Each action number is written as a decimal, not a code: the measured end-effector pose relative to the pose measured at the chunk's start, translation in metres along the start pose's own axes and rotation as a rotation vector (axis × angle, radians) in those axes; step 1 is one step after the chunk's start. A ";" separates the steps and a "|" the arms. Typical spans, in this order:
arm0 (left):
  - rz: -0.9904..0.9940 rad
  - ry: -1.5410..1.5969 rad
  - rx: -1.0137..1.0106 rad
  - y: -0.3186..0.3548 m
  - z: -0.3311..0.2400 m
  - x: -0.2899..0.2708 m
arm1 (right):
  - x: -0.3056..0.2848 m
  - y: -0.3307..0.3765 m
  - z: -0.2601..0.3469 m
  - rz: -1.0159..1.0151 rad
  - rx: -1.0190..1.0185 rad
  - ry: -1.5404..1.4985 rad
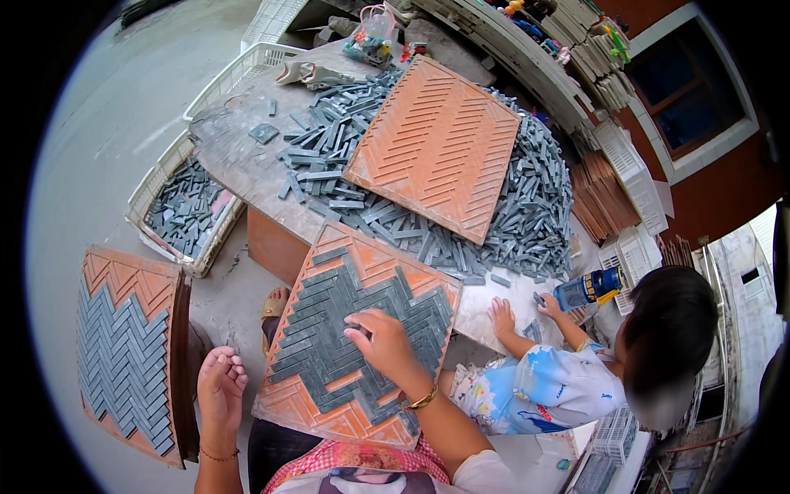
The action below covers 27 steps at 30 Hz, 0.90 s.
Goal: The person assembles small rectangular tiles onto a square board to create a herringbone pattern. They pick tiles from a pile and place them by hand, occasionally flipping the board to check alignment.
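Note:
An orange tray (276,407) with a herringbone pattern of slots lies tilted across my lap. Grey strip tiles (329,292) fill most of its middle, while orange slots show along its edges. Over the tiles is my right hand (380,342), its thumb and fingers curled together; whatever they hold, if anything, is hidden. Left of the tray I hold up my left hand (220,383) with its fingers bent in. Something small and grey may be at its fingertips, too small to name.
Loose strip tiles (535,198) are heaped on the table (239,136), under another orange tray (436,140). At left stand a stack of trays (123,354) and a white crate (197,263) of tile pieces. A child (559,379) reaches in from the right, near a blue bottle (588,286).

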State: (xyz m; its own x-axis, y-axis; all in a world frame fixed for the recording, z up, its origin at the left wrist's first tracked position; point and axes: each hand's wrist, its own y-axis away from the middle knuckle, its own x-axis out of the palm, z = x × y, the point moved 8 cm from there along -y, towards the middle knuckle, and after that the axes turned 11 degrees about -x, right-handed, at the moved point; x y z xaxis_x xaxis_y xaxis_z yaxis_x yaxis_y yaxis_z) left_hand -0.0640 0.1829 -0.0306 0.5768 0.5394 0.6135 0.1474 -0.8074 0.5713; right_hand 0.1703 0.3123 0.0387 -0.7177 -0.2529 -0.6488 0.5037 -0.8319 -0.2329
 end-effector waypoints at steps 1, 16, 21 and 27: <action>-0.005 -0.006 0.011 0.000 -0.002 -0.001 | -0.025 -0.002 -0.009 -0.105 -0.017 0.096; -0.050 -0.047 0.021 -0.001 0.001 0.008 | -0.135 -0.025 -0.118 -0.163 -0.248 0.673; -0.085 -0.071 0.034 0.003 -0.003 0.002 | -0.133 -0.041 -0.115 -0.059 -0.251 0.703; -0.019 -0.050 0.007 0.001 0.003 0.013 | -0.130 -0.036 -0.103 -0.052 -0.265 0.776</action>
State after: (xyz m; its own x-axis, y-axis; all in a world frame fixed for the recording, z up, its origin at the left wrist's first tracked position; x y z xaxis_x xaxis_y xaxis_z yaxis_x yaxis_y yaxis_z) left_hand -0.0543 0.1888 -0.0235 0.6131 0.5420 0.5748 0.1641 -0.7991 0.5784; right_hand 0.2950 0.4259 0.0562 -0.2550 0.2772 -0.9264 0.6455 -0.6645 -0.3765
